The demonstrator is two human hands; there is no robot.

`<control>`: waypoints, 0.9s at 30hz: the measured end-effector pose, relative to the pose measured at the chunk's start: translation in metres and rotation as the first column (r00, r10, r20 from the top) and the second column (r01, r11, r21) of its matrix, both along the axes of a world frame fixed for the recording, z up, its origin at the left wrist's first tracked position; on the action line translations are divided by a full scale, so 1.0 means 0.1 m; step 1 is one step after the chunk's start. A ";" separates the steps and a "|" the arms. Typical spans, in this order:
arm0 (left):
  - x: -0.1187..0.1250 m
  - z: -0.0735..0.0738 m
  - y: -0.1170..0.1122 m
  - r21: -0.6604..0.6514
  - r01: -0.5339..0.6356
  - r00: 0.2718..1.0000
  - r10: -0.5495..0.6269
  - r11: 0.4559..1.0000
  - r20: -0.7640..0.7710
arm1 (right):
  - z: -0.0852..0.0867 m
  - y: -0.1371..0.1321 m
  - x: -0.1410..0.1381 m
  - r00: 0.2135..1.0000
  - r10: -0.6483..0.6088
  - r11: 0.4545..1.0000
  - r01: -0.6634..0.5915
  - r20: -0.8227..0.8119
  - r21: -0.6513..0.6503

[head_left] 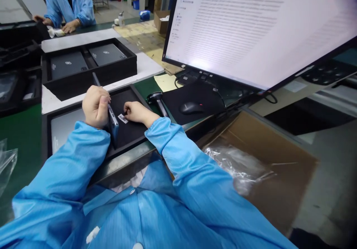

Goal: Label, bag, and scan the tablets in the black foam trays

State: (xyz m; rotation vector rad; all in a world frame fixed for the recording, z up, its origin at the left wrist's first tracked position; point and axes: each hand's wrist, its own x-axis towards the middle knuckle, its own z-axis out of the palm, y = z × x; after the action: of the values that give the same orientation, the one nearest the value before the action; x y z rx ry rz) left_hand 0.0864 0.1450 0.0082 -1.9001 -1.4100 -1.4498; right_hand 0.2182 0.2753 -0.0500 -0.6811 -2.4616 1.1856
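My left hand [96, 107] is closed around a dark tablet [113, 124], which stands on edge with its narrow side toward me. It is over a black foam tray [141, 96], whose left compartment holds a grey tablet [64, 128], partly covered by my left arm. My right hand [137, 113] is just right of the upright tablet, fingertips pinched at a small white barcode label [122, 118]. The tablet's face is turned away from view. A handheld barcode scanner [158, 102] rests beside my right wrist.
Behind stands a black tray [131, 63] with two tablets. To the right are a mouse [192, 108] on a black pad and a large monitor [251, 33]. An open cardboard box [284, 156] holds clear plastic. A co-worker [69, 7] in blue sits at the far left.
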 end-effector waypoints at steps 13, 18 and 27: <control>0.58 -0.40 0.18 -0.896 -0.097 0.979 -0.120 0.434 -0.165 | 0.11 0.12 0.25 0.731 -0.506 0.860 0.465 -0.458 -0.208; 0.62 -0.18 -0.29 -0.884 -0.071 0.991 -0.065 0.462 -0.113 | 0.21 -0.10 0.45 0.906 -0.347 0.874 0.405 -0.241 0.267; -0.15 -0.26 -2.39 -0.832 -0.504 0.656 0.730 0.234 -0.192 | 0.01 -0.39 1.29 0.918 -0.254 0.888 0.096 0.305 0.450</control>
State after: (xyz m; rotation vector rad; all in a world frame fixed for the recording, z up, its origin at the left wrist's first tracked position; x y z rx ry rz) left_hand 0.0710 -0.0940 -0.0173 -1.1214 -2.9563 -0.5438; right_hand 0.3474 0.2366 -0.0493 -1.0316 -2.7419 0.4475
